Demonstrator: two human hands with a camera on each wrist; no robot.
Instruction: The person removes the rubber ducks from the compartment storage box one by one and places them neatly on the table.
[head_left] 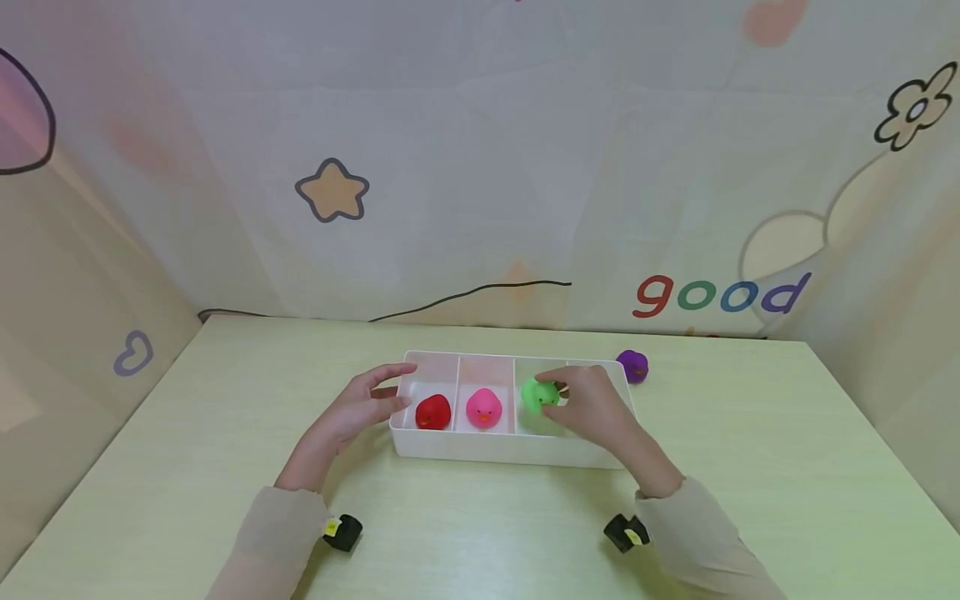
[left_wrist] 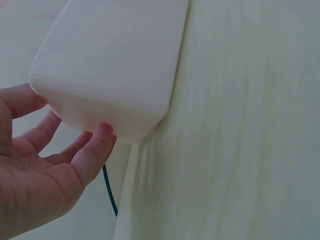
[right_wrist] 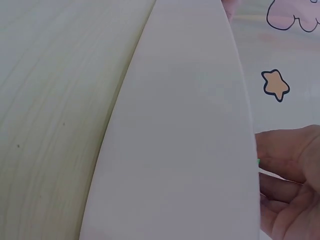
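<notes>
A white divided box (head_left: 495,447) stands on the table, its compartments in a row. In the head view my left hand (head_left: 367,404) grips its left end. The left wrist view has that hand's (left_wrist: 55,160) fingertips against the end wall and one digit at the rim. My right hand (head_left: 596,406) pinches a green rubber duck (head_left: 538,393) between thumb and fingers, at the third compartment from the left. A pink rubber duck (head_left: 483,408) sits in the second compartment, a red toy (head_left: 433,412) in the first. The box wall (right_wrist: 175,125) hides most of the duck in the right wrist view.
A purple rubber duck (head_left: 633,367) lies on the table beside the box's far right corner. Behind the pale wooden table (head_left: 480,533) hangs a printed cloth (head_left: 465,167) with a star and the word "good". Each wrist carries a small black camera.
</notes>
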